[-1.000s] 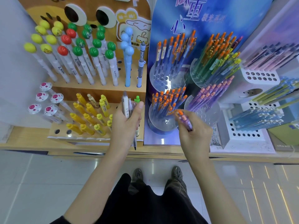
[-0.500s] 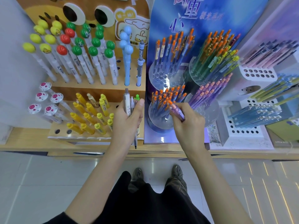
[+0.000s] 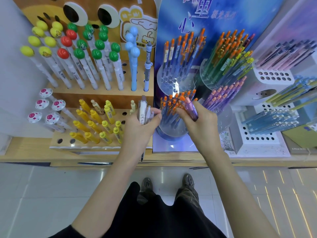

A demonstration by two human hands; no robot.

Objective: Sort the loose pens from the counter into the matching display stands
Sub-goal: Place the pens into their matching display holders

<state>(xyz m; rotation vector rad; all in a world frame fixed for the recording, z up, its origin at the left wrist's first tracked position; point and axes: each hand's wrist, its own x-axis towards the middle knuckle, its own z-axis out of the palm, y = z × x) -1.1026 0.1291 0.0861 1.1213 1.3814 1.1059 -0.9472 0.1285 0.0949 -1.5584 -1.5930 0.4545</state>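
Your left hand (image 3: pixel 140 125) covers the lower half of its pens (image 3: pixel 142 109), so they cannot be counted. One tip shows below your wrist at the front edge of the surface (image 3: pixel 25 152). Your right hand (image 3: pixel 199 123) hides most of the purple pen (image 3: pixel 191 109), and the stands at the surface's right end are cut off. Both forearms reach over the front edge near its middle, hands close together, backs toward you. Your left hand grips its bundle upright in front of the wooden stand (image 3: pixel 103 98). Your right hand is curled round the purple pen, which tilts left with its top over the orange-topped pens (image 3: pixel 173 102) in the clear stand (image 3: pixel 171 134). Whether it touches them is unclear.
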